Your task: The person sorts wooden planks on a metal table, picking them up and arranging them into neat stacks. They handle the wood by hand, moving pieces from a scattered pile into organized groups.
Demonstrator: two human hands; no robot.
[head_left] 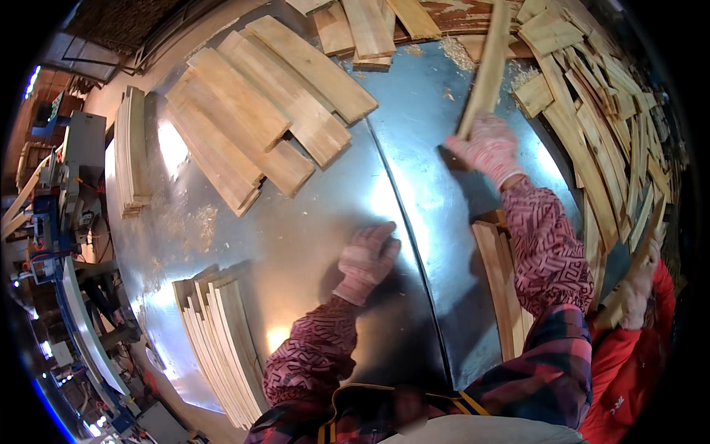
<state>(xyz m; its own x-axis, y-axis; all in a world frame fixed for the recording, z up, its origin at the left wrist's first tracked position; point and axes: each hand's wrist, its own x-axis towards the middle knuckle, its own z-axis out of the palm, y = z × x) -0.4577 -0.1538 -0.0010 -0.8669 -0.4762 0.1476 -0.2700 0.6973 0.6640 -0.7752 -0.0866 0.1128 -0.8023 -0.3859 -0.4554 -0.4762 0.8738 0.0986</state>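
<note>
Right hand [491,146] clasps a long board [488,74] over the metal counter

The right hand's fingers are closed around the near end of the long board, which slants up and away to the picture's upper edge. The left hand [367,260] has its fingers released and loosely spread, palm down, low over the counter [296,244]; whether they touch its surface cannot be told. Both hands wear pink-and-white knit gloves, with patterned oversleeves [549,248] behind them.

A dark seam [407,211] runs along the shiny counter between the hands. Beside the right forearm is a small stack [491,274], partly hidden by the sleeve. Left of the left forearm, a row of thin boards [222,333] stands at the near edge. Beyond the left hand, wide planks [251,103] lie overlapping, and a narrow stack [131,155] sits at the counter's left side. Shavings [203,226] dust the surface nearby.

More short planks [362,29] lie at the far edge. On the right spreads a jumbled heap of boards [592,140]. Below it, a co-worker in a red top [621,377] has a gloved hand [636,296] at another board [611,314]. Machinery [85,152] stands off to the left.
</note>
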